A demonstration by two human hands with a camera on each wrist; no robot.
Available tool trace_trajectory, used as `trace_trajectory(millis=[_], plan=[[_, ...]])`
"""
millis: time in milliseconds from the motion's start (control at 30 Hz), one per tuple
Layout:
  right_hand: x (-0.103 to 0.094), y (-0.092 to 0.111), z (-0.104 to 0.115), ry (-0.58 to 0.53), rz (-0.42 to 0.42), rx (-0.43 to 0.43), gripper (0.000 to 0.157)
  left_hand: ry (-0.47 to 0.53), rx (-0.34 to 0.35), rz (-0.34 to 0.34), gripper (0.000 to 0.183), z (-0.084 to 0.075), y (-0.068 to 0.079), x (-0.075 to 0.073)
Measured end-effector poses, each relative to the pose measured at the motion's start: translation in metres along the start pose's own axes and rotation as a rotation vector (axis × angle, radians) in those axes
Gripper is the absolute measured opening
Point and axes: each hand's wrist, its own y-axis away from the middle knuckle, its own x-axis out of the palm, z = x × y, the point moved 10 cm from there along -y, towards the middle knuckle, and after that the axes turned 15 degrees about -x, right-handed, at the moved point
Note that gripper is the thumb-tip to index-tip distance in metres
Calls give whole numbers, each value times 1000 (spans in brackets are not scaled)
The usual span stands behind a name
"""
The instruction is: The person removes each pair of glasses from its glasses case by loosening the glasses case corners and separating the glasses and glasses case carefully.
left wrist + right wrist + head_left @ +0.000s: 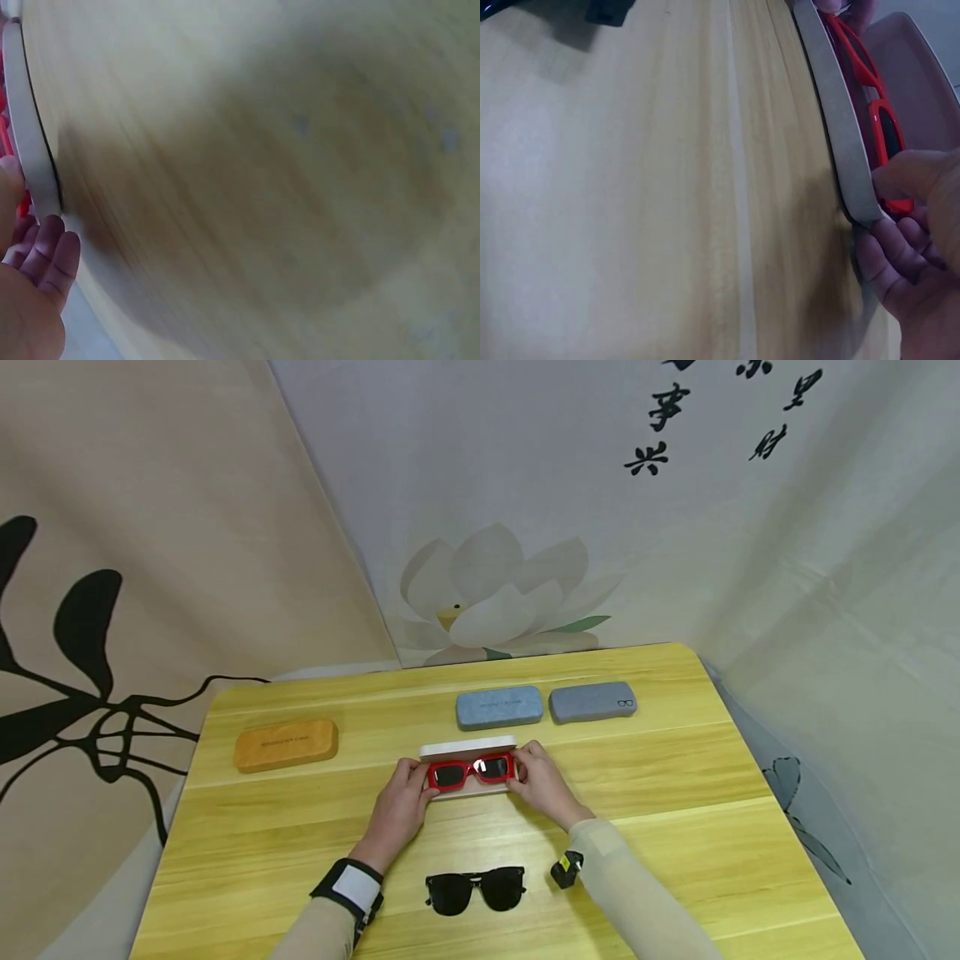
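Note:
Red-framed sunglasses (471,772) with dark lenses lie in an opened white glasses case (467,747), its lid standing up at the back. My left hand (400,810) holds their left end, thumb at the front. At the other end my right hand (546,783) pinches the frame. In the right wrist view the thumb (907,174) lies inside the case rim on the red sunglasses (887,131), while other fingers bend below the case's outer wall (838,112). Only a sliver of the sunglasses shows in the left wrist view, beside the left fingers (46,251).
Black sunglasses (476,891) lie nearer the front of the wooden table (675,827). Behind the white case sit a light blue glasses case (499,708) and a grey-blue one (592,702). An orange case (286,746) is at the left. A printed curtain (525,485) hangs behind the table.

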Motion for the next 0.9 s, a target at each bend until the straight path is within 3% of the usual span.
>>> trace_trajectory(millis=[300,533,900], plan=[[2,3,0,16,30,-13,45,-14,-2,-2,49,0,0,1],[0,5,3,16,10,-43,39,-4,0,7,48,0,0,1],[-4,10,5,20,-7,-21,45,14,15,-1,47,-5,3,-4]])
